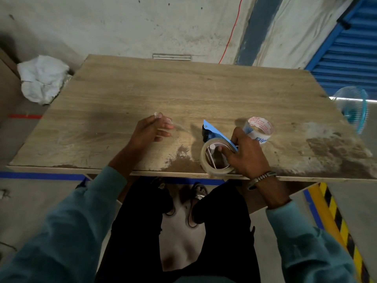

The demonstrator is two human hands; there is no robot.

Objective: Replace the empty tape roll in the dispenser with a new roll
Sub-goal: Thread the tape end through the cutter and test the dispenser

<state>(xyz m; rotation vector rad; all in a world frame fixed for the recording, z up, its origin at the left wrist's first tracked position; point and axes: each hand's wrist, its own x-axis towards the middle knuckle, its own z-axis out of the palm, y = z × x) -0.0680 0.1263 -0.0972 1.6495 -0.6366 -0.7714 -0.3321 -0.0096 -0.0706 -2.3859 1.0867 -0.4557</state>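
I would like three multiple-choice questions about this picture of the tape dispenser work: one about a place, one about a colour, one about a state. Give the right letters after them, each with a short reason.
1. Where does the printed tape roll stand?
A. on the table, beyond the right hand
B. on the floor
C. in the left hand

2. What colour is the dispenser frame?
A. red
B. blue
C. green

3. What is the left hand doing?
A. resting flat and empty
B. gripping the printed roll
C. pinching the end of a clear tape strip

Answers:
1 A: the roll sits on the table just past the right hand.
2 B: the frame's arm shows bright blue.
3 C: the clear strip runs from the fingertips towards the dispenser, which carries the clear roll.
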